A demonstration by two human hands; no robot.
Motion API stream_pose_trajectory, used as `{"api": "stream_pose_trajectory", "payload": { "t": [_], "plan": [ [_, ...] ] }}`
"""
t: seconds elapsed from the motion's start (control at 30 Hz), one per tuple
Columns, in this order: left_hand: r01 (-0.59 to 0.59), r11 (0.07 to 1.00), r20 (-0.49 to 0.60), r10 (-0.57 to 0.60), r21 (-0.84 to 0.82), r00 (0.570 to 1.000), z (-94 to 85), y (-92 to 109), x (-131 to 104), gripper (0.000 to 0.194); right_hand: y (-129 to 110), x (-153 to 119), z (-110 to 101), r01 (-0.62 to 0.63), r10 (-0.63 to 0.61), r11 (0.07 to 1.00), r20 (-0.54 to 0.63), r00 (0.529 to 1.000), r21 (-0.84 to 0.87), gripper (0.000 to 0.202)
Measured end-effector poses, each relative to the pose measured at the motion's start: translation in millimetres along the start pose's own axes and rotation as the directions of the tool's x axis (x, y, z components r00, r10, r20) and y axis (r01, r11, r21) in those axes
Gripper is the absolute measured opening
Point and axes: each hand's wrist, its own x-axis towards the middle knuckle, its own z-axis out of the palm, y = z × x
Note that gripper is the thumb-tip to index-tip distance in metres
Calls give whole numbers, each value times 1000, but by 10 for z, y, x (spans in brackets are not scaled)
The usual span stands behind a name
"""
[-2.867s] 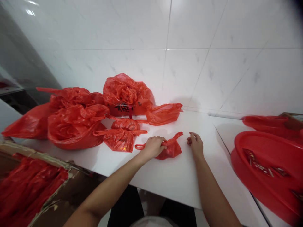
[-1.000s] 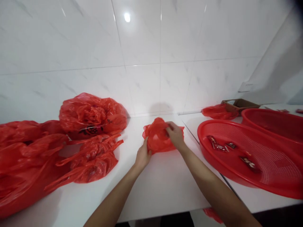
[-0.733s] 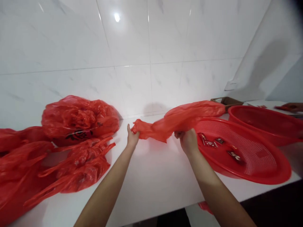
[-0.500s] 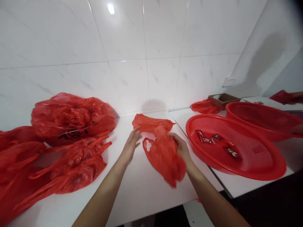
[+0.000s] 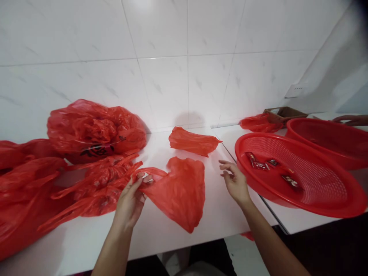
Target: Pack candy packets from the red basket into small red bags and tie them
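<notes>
A red plastic bag (image 5: 182,191) hangs spread over the white table, one handle loop gripped by my left hand (image 5: 130,201). Its body reaches rightward from my fingers. My right hand (image 5: 235,182) is in the air right of the bag, fingers apart and holding nothing, close to the rim of a red perforated basket (image 5: 267,191). Behind the held bag lies a folded red plastic bag (image 5: 192,142). Several small wrapped packets (image 5: 260,165) lie in the basket.
On the left sit a big bundle of red bags (image 5: 97,130) and crumpled red handled bags (image 5: 97,188). A second red basin (image 5: 324,142), a cardboard box (image 5: 284,114) and more red bags (image 5: 260,123) are at right. Another person's hand (image 5: 349,120) shows at the far right.
The bag has gone from my right hand to my left and now hangs spread out. My right hand has let go and moved toward the basket. The view has shifted slightly.
</notes>
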Motion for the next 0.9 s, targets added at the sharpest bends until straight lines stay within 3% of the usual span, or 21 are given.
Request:
{"api": "stream_pose_trajectory", "payload": {
  "t": [0.07,0.1,0.13,0.2,0.27,0.33,0.43,0.57,0.63,0.7,0.77,0.83,0.9],
  "plan": [
    [3,999,64,-6,47,998,106,20,-129,20,-318,40,71,130,-130,991,11,991,-9,14],
    [3,997,119,-13,80,993,178,19,-200,19,-496,54,144,224,-223,975,81,971,0,15],
    [-2,994,182,-19,112,983,248,16,-269,18,-666,68,232,319,-315,948,196,928,13,16],
    [-22,987,286,-25,158,958,349,24,-389,15,-928,98,411,445,-425,893,448,786,67,17],
    [-43,984,311,-13,175,950,364,56,-469,15,-1044,126,541,437,-408,891,643,648,125,24],
    [-30,985,263,-16,171,965,299,103,-507,22,-1031,130,595,374,-341,917,759,554,138,37],
    [-21,989,185,-6,147,983,151,172,-507,33,-906,61,583,385,-280,916,865,416,112,36],
    [-172,977,173,150,122,973,65,268,-489,34,-804,-109,525,465,-209,880,957,202,94,20],
    [-243,964,161,224,106,961,73,322,-496,33,-819,-162,477,513,-168,856,975,147,70,25],
    [-280,955,154,264,96,952,89,362,-519,30,-884,-175,413,563,-141,826,976,167,23,35],
    [-283,954,186,261,103,947,107,371,-557,26,-999,-156,356,568,-206,822,943,260,23,36],
    [-274,951,250,234,141,940,138,352,-613,18,-1142,-127,345,536,-355,840,831,429,83,31],
    [-273,937,340,189,217,921,188,328,-690,27,-1260,-114,406,498,-457,855,666,589,146,26]
  ]
}}
